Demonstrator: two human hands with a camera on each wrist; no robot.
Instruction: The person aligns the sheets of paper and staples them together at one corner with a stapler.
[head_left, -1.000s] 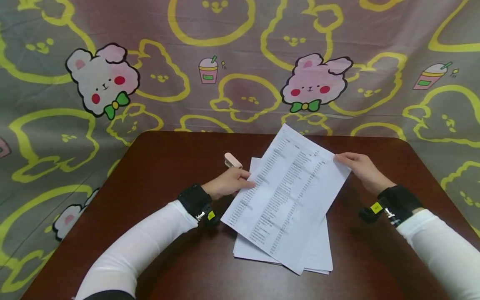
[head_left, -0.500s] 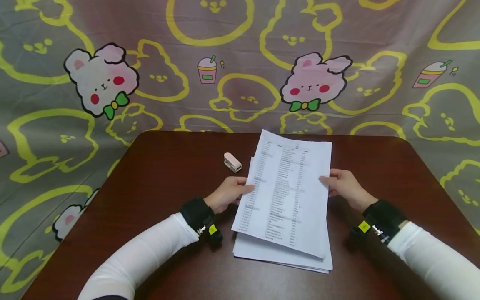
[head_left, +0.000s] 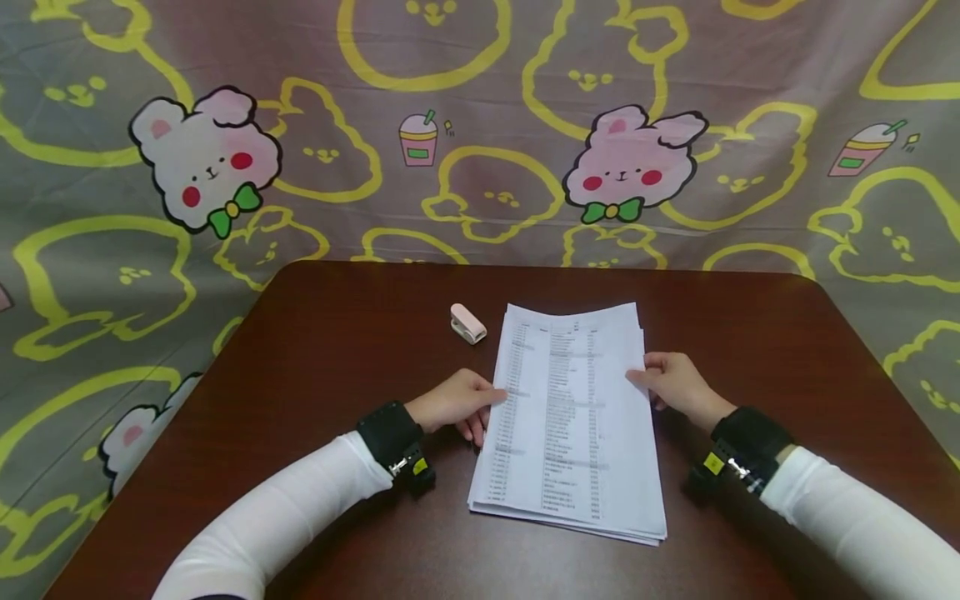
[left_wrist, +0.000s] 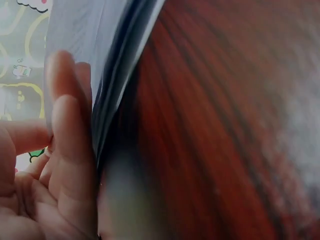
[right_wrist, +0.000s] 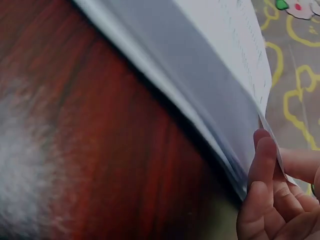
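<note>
Where the patterned cloth [head_left: 480,50] drops behind the dark wooden table [head_left: 337,333] at lower left, a printed rabbit [head_left: 138,437] is partly hidden by the tabletop. A person's white left sleeve [head_left: 277,508], cropped by the bottom edge, reaches to a black left wrist band [head_left: 390,433]; above it, at upper middle, a pink drink cup [head_left: 417,140] with a straw is printed on the cloth. Slightly left of center, the left hand [head_left: 453,404] pinches the left edge of a printed sheet [head_left: 566,417] in a narrow grip, thumb on top, lower fingers curled beneath; whether pages below are caught too, one cannot tell. Just beyond lies a pale pink object [head_left: 468,323], apparently a small stapler. Right of center, the sheet covers most of a paper stack [head_left: 647,540], which peeks out along the bottom edge; its columns of type are too small to read. Opposite, the right hand [head_left: 678,385] pinches the sheet's right edge, thumb above, most of its fingers hidden from the head view but visible underneath in the right wrist view. A right wrist band [head_left: 750,446] and right sleeve [head_left: 855,521] follow, the sleeve cut off at lower right.
</note>
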